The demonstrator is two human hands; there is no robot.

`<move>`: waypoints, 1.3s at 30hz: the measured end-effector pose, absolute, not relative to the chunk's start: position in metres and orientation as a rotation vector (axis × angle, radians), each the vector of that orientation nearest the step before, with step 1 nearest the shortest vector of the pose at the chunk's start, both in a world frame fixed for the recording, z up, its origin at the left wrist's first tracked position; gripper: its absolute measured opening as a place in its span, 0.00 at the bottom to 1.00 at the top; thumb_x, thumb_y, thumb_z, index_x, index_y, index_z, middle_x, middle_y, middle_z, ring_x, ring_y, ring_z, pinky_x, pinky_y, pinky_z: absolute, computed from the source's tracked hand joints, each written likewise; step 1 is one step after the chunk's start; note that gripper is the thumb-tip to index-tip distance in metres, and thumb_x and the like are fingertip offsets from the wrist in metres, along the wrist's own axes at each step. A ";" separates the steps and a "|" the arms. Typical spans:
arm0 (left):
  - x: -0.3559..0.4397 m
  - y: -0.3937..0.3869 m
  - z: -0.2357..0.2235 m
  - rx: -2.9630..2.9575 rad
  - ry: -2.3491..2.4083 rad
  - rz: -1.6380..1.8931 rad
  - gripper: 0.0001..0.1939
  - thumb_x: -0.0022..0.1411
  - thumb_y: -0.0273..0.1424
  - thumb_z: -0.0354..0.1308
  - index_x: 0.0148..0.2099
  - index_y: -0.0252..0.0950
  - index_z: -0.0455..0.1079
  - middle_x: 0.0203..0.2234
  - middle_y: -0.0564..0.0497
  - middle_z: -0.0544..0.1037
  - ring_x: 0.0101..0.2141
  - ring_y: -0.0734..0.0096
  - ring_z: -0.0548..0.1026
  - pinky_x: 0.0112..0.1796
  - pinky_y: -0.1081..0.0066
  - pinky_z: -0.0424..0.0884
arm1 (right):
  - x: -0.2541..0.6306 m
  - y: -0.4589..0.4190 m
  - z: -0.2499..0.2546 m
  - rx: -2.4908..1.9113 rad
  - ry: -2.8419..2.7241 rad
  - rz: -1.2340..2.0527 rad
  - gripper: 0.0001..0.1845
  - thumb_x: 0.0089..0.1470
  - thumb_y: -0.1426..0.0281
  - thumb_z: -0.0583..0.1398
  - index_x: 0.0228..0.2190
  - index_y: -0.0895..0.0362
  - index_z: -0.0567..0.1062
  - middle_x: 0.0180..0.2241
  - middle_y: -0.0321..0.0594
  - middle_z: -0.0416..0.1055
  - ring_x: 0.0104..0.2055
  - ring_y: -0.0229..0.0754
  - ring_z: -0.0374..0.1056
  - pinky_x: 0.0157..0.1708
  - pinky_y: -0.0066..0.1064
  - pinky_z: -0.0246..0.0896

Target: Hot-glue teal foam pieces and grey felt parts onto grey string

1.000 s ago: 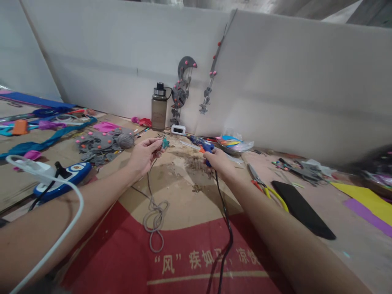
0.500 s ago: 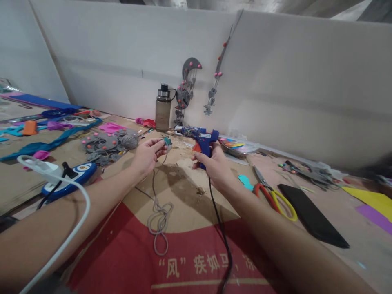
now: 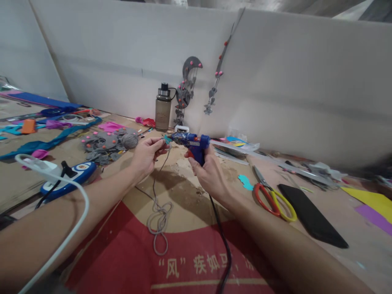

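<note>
In my right hand is a blue glue gun, gripped by its handle, with my fingers at its red trigger. Its nozzle points left and is at a small teal cut-out piece; whether they touch I cannot tell. My left hand pinches that piece between thumb and fingertips. A grey cord hangs down from it and lies in loose loops on the cardboard. A clear glue stick sticks out from the back of the gun. The black cable runs down toward me.
Scissors with red and yellow handles, a black phone-like slab and a teal scrap lie right. Grey felt pieces and yarn and a blue power strip are left. A bottle stands by the white panel.
My right hand has brought the glue gun left and slightly down, so its nozzle is now at the teal piece. My left hand has stayed nearly still.
</note>
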State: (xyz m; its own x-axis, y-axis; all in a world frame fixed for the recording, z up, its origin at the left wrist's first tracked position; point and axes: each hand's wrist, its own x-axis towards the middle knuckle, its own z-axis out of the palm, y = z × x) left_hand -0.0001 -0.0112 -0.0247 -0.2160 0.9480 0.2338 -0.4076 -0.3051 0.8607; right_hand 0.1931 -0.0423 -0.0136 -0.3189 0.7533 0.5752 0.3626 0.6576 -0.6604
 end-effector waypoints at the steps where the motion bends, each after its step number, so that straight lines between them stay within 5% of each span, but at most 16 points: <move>1: 0.001 -0.012 -0.024 0.973 0.824 1.714 0.09 0.45 0.28 0.66 0.30 0.30 0.71 0.22 0.50 0.76 0.25 0.75 0.75 0.27 0.77 0.69 | 0.193 -0.043 -0.013 -0.881 -1.925 0.529 0.13 0.56 0.69 0.53 0.44 0.56 0.65 0.38 0.44 0.71 0.35 0.41 0.67 0.33 0.34 0.62; 8: 0.005 -0.017 -0.022 1.003 0.799 1.721 0.11 0.43 0.29 0.68 0.29 0.31 0.72 0.23 0.50 0.77 0.27 0.74 0.75 0.32 0.73 0.72 | 0.189 -0.049 -0.012 -0.873 -1.883 0.494 0.11 0.54 0.71 0.54 0.41 0.57 0.65 0.37 0.44 0.70 0.38 0.43 0.66 0.41 0.38 0.61; 39: 0.008 -0.020 -0.021 0.983 0.812 1.720 0.12 0.40 0.31 0.70 0.27 0.30 0.72 0.22 0.50 0.76 0.25 0.75 0.74 0.32 0.73 0.71 | 0.184 -0.047 -0.022 -0.993 -1.859 0.385 0.13 0.54 0.68 0.54 0.43 0.57 0.65 0.36 0.46 0.71 0.35 0.45 0.67 0.37 0.39 0.64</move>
